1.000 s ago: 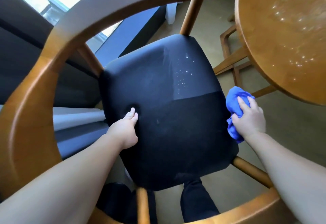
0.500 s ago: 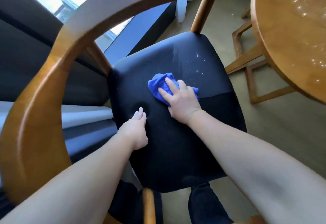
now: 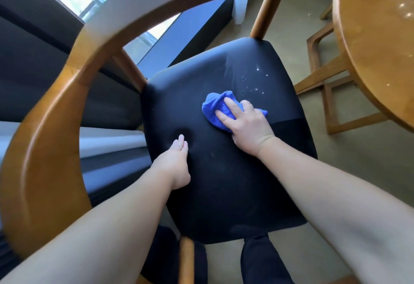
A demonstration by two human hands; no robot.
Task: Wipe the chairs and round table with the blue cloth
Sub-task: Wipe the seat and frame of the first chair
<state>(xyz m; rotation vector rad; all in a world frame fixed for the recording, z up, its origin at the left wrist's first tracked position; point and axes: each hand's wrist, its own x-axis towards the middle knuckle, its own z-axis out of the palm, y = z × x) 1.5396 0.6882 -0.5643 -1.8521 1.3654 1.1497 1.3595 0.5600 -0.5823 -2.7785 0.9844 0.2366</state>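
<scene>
At far left, the chair's curved wooden backrest arcs around the black seat. On the seat's left part the left hand rests with fingers straight and together, the tips at a dent in the padding. Near the seat's middle the blue cloth lies bunched under the right hand, whose spread fingers press down on it. White specks dot the seat just beyond the cloth. Bare floor separates the seat's right edge from the round bench.
</scene>
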